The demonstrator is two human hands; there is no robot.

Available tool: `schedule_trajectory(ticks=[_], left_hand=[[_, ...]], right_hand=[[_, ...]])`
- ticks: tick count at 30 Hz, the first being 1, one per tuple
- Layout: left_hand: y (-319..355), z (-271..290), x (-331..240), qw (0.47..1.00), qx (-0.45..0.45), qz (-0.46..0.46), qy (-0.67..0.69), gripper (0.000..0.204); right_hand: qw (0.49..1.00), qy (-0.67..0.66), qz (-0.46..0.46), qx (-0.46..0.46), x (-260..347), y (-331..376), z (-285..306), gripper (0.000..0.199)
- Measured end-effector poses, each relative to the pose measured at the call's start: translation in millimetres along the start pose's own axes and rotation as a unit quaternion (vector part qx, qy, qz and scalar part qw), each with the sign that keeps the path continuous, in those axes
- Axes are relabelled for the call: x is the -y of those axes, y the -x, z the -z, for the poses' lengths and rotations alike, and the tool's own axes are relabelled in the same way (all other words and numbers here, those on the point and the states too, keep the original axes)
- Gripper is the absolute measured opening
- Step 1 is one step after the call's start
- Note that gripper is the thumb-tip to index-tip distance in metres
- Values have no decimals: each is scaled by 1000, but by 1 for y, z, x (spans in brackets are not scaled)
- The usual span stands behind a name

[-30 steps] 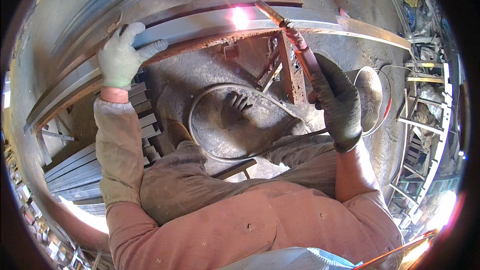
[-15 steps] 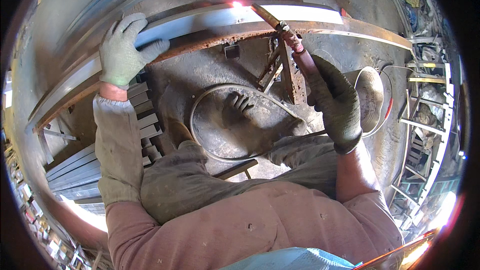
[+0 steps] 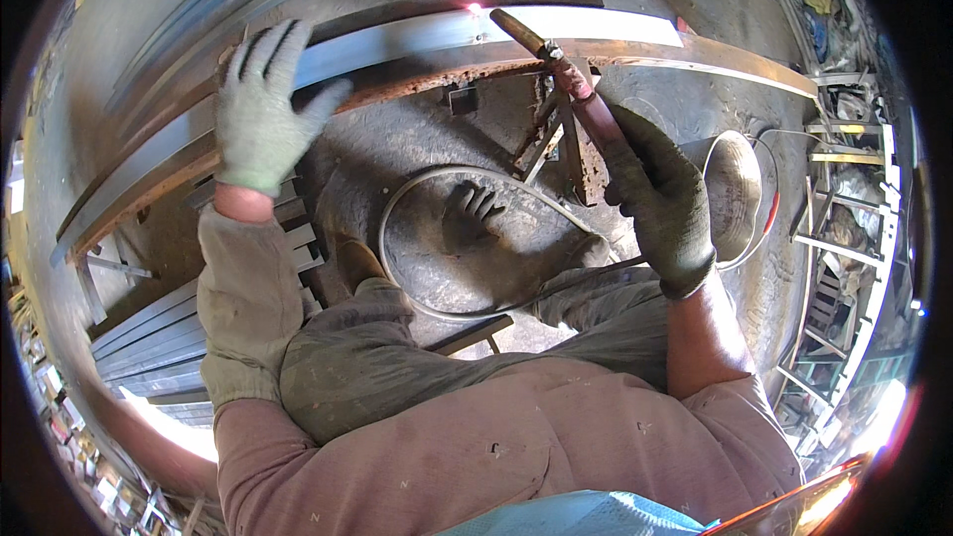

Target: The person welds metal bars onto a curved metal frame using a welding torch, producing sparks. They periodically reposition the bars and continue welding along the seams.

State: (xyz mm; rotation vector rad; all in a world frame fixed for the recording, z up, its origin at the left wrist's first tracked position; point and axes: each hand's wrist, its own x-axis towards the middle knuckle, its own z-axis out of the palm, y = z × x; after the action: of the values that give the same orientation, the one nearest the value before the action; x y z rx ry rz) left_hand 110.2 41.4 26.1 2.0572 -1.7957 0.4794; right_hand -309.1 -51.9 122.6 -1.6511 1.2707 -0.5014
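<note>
The left hand point(image 3: 266, 124) (gloved, like the other) is spread over the bar point(image 3: 422, 42), contact unclear; a pink glow point(image 3: 475, 8) sits at the bar's far edge, just beside the torch point(image 3: 559, 73), which the right hand point(image 3: 662, 201) grips.

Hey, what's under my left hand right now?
A grey metal bar and a rusty beam show on both sides of your left hand; whatever lies directly beneath it is covered.

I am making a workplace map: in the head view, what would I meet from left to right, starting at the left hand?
Left hand, bright spot, welding torch, right hand, pale rounded object, ladder-like metal frame.
</note>
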Motion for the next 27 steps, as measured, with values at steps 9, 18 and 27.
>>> schedule_trajectory(ticks=[9, 18, 27], left_hand=[[6, 7, -158, 898, 138, -190, 371, 105], [3, 2, -167, 884, 118, -174, 418, 106], [2, 6, -164, 884, 126, -170, 417, 107]], right_hand=[[999, 10, -43, 2, 14, -3, -12, 41], [999, 25, -25, 2, 8, -6, -12, 40], [999, 19, -43, 0, 14, -8, -17, 41]])
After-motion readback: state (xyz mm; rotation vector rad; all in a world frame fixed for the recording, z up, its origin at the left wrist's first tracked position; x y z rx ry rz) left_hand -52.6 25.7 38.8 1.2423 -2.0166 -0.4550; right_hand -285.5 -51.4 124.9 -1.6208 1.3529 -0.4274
